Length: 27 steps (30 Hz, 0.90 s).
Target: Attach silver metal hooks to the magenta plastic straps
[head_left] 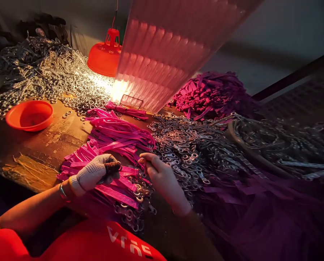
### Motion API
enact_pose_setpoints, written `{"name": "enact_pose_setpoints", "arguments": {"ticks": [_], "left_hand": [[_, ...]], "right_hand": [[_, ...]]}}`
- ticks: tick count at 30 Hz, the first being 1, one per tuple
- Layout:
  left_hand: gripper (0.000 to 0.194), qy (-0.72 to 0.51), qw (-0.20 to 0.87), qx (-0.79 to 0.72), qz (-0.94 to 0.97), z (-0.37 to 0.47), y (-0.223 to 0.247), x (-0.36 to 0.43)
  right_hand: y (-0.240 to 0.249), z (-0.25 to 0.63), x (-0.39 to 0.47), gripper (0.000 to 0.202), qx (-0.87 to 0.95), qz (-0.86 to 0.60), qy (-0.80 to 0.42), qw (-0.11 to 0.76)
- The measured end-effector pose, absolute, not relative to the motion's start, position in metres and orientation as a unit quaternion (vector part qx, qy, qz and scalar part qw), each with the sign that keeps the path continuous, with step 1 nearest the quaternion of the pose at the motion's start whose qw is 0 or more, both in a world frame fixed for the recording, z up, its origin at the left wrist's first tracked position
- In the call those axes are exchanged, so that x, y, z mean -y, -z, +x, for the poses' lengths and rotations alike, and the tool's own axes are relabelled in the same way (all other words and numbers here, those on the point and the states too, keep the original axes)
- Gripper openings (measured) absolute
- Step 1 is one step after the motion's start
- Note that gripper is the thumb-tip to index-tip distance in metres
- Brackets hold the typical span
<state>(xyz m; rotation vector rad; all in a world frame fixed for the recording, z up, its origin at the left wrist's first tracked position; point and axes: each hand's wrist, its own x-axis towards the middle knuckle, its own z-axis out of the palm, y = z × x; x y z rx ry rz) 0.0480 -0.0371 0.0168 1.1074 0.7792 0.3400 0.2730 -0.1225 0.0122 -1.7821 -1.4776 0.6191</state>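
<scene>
1. On our bench (pixel 69 125), at the left, an orange bowl (pixel 33 127) sits mouth up beside the heap of silver metal links (pixel 47 76).
2. Far to the right, the curved-rimmed basin (pixel 239 143) holds a tangle of silvery braided lengths (pixel 262 136), some over its rim.
3. Our left hand (pixel 98 170), in a dotted white glove with darkened fingertips, reaches in over the pink straps (pixel 121 136). Its fingers are curled in; we cannot tell whether they grip anything, since that spot is so dark.
4. Our right hand (pixel 163 177) comes from the lower right, thumb and forefinger pinched together on the end of a pink strap (pixel 136 157), just apart from the left.
5. Between our hands and the lamp (pixel 104 58) lie the spread straps; loose metal pieces (pixel 186 145) are heaped to their right, and a magenta pile (pixel 213 92) rises behind those.
6. Above the bench, a ribbed plastic sheet (pixel 156 54) slants beside the lamp.
</scene>
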Motion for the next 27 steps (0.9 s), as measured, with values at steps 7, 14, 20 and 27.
{"name": "enact_pose_setpoints", "arguments": {"ticks": [7, 14, 20, 27], "left_hand": [[0.028, -0.163, 0.775, -0.306, 0.528, 0.051, -0.021, 0.053], [0.019, -0.182, 0.794, -0.277, 0.509, 0.051, -0.001, 0.063], [0.032, -0.191, 0.844, -0.277, 0.418, 0.067, 0.006, 0.059], [0.01, -0.15, 0.817, -0.294, 0.473, 0.086, -0.01, 0.038]], "right_hand": [[-0.018, 0.209, 0.138, 0.023, 0.613, -0.643, -0.234, 0.395], [-0.014, 0.198, 0.147, 0.02, 0.664, -0.682, -0.053, 0.301], [-0.009, 0.192, 0.148, 0.026, 0.666, -0.709, 0.094, 0.213], [-0.01, 0.216, 0.141, 0.037, 0.545, -0.735, -0.22, 0.337]]}}
